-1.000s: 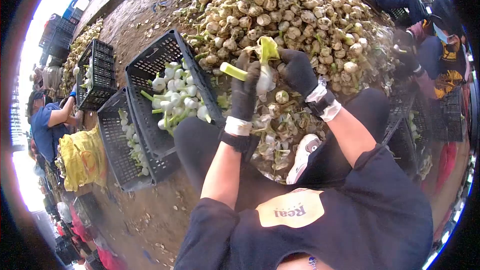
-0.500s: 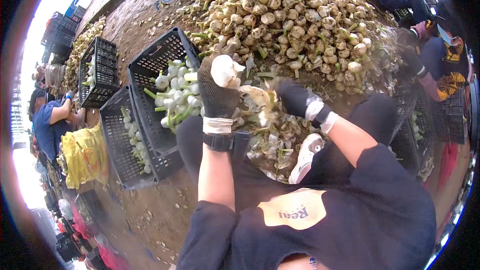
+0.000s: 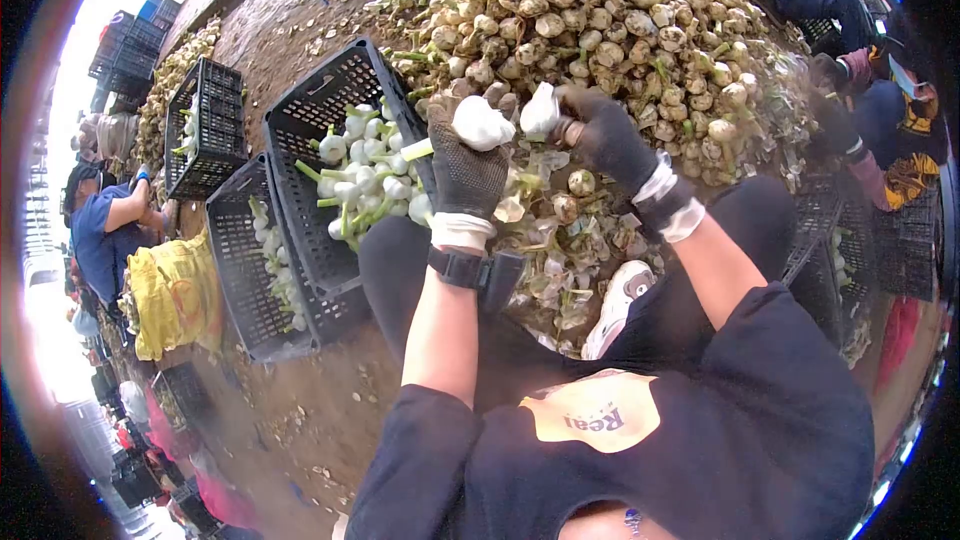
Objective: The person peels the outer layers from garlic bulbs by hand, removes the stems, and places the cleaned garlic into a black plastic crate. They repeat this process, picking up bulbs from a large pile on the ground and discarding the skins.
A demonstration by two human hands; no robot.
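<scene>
My left hand [image 3: 470,168], in a dark mesh glove, is closed around a clean white garlic bulb [image 3: 482,124]. A cut green stem sticks out on the left side of that hand. Opposite it, my right hand [image 3: 608,142], also in a dark glove, pinches a second white garlic bulb [image 3: 540,112] with a pointed top. The two bulbs are close together but apart. Below the hands, loose papery garlic skins [image 3: 560,265] cover the ground between my legs.
A large heap of unpeeled garlic [image 3: 600,30] rises ahead. On the left stand a black crate [image 3: 330,80] holding white bulbs, another crate [image 3: 235,270], and a yellow sack [image 3: 175,295]. Co-workers sit at far left [image 3: 105,240] and far right [image 3: 880,130].
The right hand, blurred beside falling skins before, has come up closer to the left and now shows a white bulb at its fingertips. The left hand still holds its bulb, now turned.
</scene>
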